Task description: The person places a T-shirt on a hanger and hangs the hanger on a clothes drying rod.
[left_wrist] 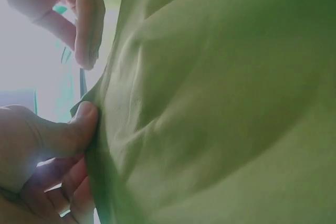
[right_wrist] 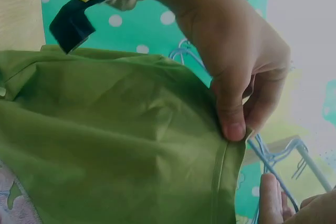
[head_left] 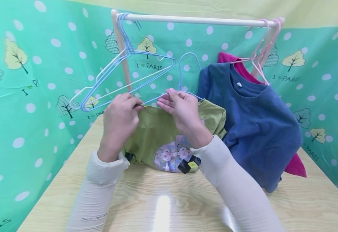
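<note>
An olive-green T-shirt (head_left: 148, 135) with a printed floral picture hangs in front of me on a blue hanger (head_left: 190, 53), its hook upright above the neckline. With thumb and fingertips my left hand (head_left: 119, 120) pinches the shirt's neckline edge near the hanger's left arm; the left wrist view shows the thumb on the cloth (left_wrist: 210, 77). My right hand (head_left: 184, 111) pinches the hanger bar just below the hook. In the right wrist view the hanger bar (right_wrist: 275, 174) runs from the neckline to the right fingers. Cloth hides the hanger's lower part.
Behind stands a rack with a white rail (head_left: 198, 20). Several blue and white hangers (head_left: 128, 54) hang at its left. At its right, a navy T-shirt (head_left: 253, 119) and a magenta garment (head_left: 296, 166) hang on pink hangers (head_left: 257, 59). A wooden table (head_left: 145, 206) lies below.
</note>
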A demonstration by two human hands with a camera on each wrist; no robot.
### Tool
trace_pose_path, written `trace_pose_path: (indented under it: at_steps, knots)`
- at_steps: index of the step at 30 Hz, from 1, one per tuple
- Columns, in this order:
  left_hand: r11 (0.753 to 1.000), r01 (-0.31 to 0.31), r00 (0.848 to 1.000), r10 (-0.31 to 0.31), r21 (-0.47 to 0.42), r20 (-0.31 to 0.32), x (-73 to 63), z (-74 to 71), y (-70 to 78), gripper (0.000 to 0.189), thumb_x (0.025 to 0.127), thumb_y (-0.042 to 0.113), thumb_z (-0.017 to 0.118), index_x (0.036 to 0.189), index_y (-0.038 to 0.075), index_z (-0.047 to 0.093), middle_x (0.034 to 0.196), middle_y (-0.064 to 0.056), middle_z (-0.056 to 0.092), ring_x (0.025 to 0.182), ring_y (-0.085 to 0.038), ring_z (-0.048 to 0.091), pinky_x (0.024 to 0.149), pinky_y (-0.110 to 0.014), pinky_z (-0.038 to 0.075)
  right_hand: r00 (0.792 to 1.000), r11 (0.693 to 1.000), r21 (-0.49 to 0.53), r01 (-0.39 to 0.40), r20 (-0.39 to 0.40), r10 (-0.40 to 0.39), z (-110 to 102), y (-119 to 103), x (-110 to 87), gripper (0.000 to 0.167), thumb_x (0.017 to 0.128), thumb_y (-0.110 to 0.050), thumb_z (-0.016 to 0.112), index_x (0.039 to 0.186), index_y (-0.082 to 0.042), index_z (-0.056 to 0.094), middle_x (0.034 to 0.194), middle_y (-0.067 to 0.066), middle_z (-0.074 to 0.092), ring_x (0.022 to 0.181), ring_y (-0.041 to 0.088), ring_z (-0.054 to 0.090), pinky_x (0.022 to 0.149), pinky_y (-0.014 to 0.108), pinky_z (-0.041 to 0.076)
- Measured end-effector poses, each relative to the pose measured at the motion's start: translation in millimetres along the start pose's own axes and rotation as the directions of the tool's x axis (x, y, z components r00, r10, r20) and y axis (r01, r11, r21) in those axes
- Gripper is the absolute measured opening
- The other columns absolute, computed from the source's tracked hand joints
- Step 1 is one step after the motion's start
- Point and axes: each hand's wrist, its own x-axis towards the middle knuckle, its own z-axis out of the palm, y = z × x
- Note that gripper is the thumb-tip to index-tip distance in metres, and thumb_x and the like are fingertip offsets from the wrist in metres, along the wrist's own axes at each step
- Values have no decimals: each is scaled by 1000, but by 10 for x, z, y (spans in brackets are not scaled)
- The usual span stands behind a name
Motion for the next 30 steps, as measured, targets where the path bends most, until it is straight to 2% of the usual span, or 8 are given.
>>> trace_pose_path:
  at_steps: [5,11,14,18,21,26,30]
  knots:
    - [1000,5,999,-3,-28,51,3,-49,15,11,87,4,80,97,0,78,90,-12,70,80,-32,64,67,-44,54,999,999,-23,-28,-23,27,92,-74,23,16,105,-4,55,95,7,60,89,16,64,78,23,70,84,36,61]
    - [994,2,996,8,-109,90,-14,-147,19,13,87,5,81,99,-1,79,90,-11,71,73,-25,63,65,-37,51,998,994,-94,-59,15,60,154,-217,40,16,105,-2,53,96,7,61,91,20,63,72,22,68,82,36,61]
    - [987,-16,996,29,-160,82,-22,-201,33,15,86,6,83,99,-1,79,90,-11,72,71,-22,62,65,-33,51,997,989,-137,-58,40,64,165,-332,45,15,106,-2,53,98,7,62,92,20,64,73,23,68,81,36,61]
    - [975,-66,996,78,-212,51,-20,-241,62,17,87,7,82,101,-2,79,88,-10,73,68,-19,61,64,-31,50,997,978,-206,-17,65,31,146,-509,63,16,106,-2,51,100,6,63,93,19,64,74,22,68,81,35,61]
    - [963,-87,995,97,-256,25,-20,-255,71,16,90,11,80,100,-1,79,86,-8,73,67,-16,60,63,-29,50,998,971,-238,7,57,7,125,-636,85,17,106,-2,50,98,6,62,95,19,63,74,22,67,80,34,62]
    - [942,-77,997,77,-327,-12,-26,-265,31,16,93,16,78,95,1,80,83,-6,72,66,-12,59,63,-24,49,1000,958,-286,-5,27,14,106,-844,126,16,107,-5,50,102,4,62,95,18,62,75,21,63,79,32,61]
    - [946,-48,999,47,-320,-11,-21,-253,-23,16,94,17,76,94,1,80,81,-6,72,63,-13,60,62,-21,48,1000,943,-333,-16,4,18,98,-1017,144,17,107,-6,50,104,4,64,94,16,60,76,21,61,78,30,61]
